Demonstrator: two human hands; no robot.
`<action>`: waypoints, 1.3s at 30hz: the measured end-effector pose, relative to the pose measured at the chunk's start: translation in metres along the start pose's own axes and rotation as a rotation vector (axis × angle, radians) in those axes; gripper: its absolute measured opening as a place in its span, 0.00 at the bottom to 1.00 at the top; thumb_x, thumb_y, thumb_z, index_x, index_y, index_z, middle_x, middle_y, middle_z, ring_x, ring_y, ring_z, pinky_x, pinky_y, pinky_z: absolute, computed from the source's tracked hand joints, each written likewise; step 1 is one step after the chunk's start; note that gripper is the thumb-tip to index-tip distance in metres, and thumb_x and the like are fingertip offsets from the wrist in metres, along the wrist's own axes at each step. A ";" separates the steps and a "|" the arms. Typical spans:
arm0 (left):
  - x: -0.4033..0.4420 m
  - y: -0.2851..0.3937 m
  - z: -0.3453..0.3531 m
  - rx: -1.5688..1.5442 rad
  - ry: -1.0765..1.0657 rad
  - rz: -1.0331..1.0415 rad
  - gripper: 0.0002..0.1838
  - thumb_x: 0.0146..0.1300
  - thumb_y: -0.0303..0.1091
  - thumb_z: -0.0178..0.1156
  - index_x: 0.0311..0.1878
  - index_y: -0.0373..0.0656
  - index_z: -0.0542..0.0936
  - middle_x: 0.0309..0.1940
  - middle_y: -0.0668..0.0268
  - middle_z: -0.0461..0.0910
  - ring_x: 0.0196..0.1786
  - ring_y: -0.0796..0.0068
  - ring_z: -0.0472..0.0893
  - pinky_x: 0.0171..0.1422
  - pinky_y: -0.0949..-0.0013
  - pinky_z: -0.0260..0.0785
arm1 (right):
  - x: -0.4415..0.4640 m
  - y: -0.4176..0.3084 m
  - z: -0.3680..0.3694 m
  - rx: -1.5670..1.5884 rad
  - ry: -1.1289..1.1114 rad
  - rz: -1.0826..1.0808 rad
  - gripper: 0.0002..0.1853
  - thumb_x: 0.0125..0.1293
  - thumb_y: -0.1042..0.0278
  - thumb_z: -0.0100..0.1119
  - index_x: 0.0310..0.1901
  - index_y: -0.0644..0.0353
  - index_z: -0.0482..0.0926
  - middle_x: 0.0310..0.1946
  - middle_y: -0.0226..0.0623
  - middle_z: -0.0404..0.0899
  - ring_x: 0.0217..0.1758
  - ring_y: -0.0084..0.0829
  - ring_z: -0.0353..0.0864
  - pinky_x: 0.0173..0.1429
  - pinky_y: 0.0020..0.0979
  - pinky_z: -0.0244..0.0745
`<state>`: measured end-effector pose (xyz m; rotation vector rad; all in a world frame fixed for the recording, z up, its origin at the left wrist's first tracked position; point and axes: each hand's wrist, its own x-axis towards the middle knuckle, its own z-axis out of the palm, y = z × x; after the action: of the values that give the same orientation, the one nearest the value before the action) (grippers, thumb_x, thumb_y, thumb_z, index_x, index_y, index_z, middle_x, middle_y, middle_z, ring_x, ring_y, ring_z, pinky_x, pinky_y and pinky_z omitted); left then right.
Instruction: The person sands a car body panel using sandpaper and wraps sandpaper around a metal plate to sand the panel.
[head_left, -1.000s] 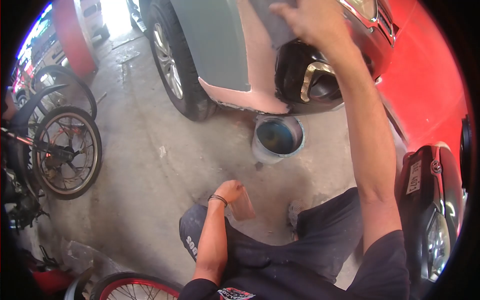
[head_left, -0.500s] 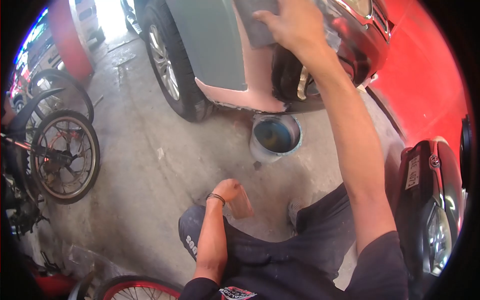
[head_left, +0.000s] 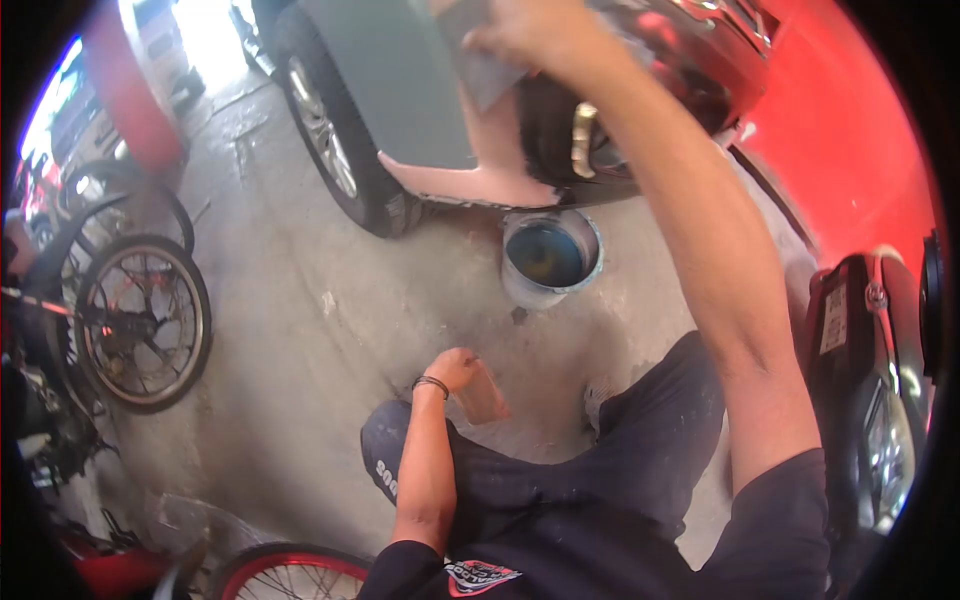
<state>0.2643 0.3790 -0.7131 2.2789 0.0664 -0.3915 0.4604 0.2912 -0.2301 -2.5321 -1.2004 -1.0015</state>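
Note:
At the top of the head view my right hand (head_left: 550, 45), blurred, presses a grey sheet of sandpaper (head_left: 480, 75) to the car bumper (head_left: 500, 165). Its thumb lies across the sheet; the other fingers are partly hidden. The bumper has a grey-green area with pink patches beside and below it, and black further right. Low in the middle, my left hand (head_left: 456, 370) is closed on a thin, flat, reddish-brown flexible piece (head_left: 485, 397) that hangs down above my lap. A bucket (head_left: 535, 290) of dark bluish water stands on the floor between my left hand and the bumper.
The car's front wheel (head_left: 330, 140) is left of the bumper. Motorcycle wheels (head_left: 145, 320) stand at the left, and a red-rimmed wheel (head_left: 290, 575) at the bottom. To my right lies a black bumper part with a headlight (head_left: 885, 450). A red panel (head_left: 830, 150) fills the upper right.
My right hand has slid left across the bumper with the sandpaper. My left hand holds its piece in nearly the same place. The whole view has shifted slightly.

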 end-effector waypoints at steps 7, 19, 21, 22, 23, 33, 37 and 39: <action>-0.003 -0.001 0.018 0.009 0.153 0.093 0.21 0.72 0.50 0.63 0.42 0.37 0.83 0.37 0.45 0.84 0.42 0.40 0.82 0.49 0.51 0.75 | -0.134 -0.005 -0.048 0.412 -0.267 0.176 0.19 0.58 0.61 0.74 0.42 0.67 0.82 0.38 0.60 0.85 0.49 0.59 0.85 0.53 0.52 0.79; -0.084 0.183 -0.038 -1.246 0.305 0.215 0.09 0.81 0.32 0.58 0.52 0.39 0.85 0.45 0.72 0.86 0.48 0.83 0.81 0.55 0.76 0.71 | -0.289 0.007 -0.042 0.868 -0.852 0.463 0.21 0.62 0.57 0.76 0.45 0.65 0.79 0.38 0.54 0.84 0.46 0.57 0.83 0.49 0.49 0.76; -0.087 0.191 -0.088 -0.712 0.347 0.287 0.19 0.83 0.42 0.54 0.52 0.35 0.86 0.49 0.64 0.89 0.52 0.72 0.85 0.62 0.67 0.73 | -0.302 0.022 -0.041 0.998 -0.874 0.519 0.21 0.62 0.56 0.76 0.44 0.65 0.79 0.39 0.52 0.84 0.44 0.56 0.83 0.48 0.50 0.74; -0.080 0.200 -0.120 -0.472 0.454 0.368 0.23 0.84 0.46 0.52 0.52 0.33 0.87 0.50 0.62 0.89 0.53 0.69 0.85 0.64 0.64 0.73 | -0.315 0.031 -0.030 1.027 -0.863 0.491 0.21 0.62 0.56 0.76 0.44 0.65 0.79 0.39 0.52 0.84 0.44 0.56 0.83 0.48 0.50 0.74; -0.073 0.207 -0.157 -0.369 0.613 0.341 0.23 0.85 0.43 0.50 0.58 0.31 0.84 0.53 0.61 0.88 0.58 0.75 0.82 0.67 0.63 0.73 | -0.332 0.039 -0.011 1.053 -0.825 0.451 0.21 0.62 0.57 0.75 0.45 0.65 0.79 0.38 0.53 0.84 0.45 0.57 0.83 0.48 0.51 0.75; 0.041 0.288 -0.387 0.881 1.412 0.558 0.33 0.84 0.44 0.42 0.81 0.27 0.59 0.82 0.37 0.56 0.85 0.40 0.53 0.89 0.49 0.39 | -0.370 0.051 0.105 0.986 -0.937 -0.073 0.20 0.66 0.56 0.72 0.49 0.63 0.81 0.39 0.57 0.85 0.47 0.59 0.85 0.53 0.54 0.77; 0.050 0.244 -0.241 0.850 1.223 0.405 0.41 0.79 0.41 0.48 0.84 0.27 0.46 0.85 0.36 0.41 0.87 0.32 0.35 0.89 0.38 0.30 | -0.362 0.063 0.137 1.011 -1.033 -0.209 0.20 0.65 0.55 0.73 0.47 0.63 0.81 0.39 0.57 0.86 0.47 0.58 0.85 0.52 0.54 0.77; 0.017 0.235 -0.153 1.012 0.714 -0.028 0.41 0.76 0.43 0.54 0.84 0.31 0.53 0.84 0.40 0.51 0.89 0.44 0.44 0.90 0.40 0.34 | -0.368 0.059 0.162 1.007 -1.038 -0.290 0.20 0.65 0.54 0.73 0.48 0.63 0.82 0.40 0.56 0.86 0.48 0.58 0.85 0.53 0.55 0.77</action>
<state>0.3600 0.3319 -0.4535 3.3056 0.3198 0.5349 0.4194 0.0881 -0.5799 -1.9269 -1.6713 0.9057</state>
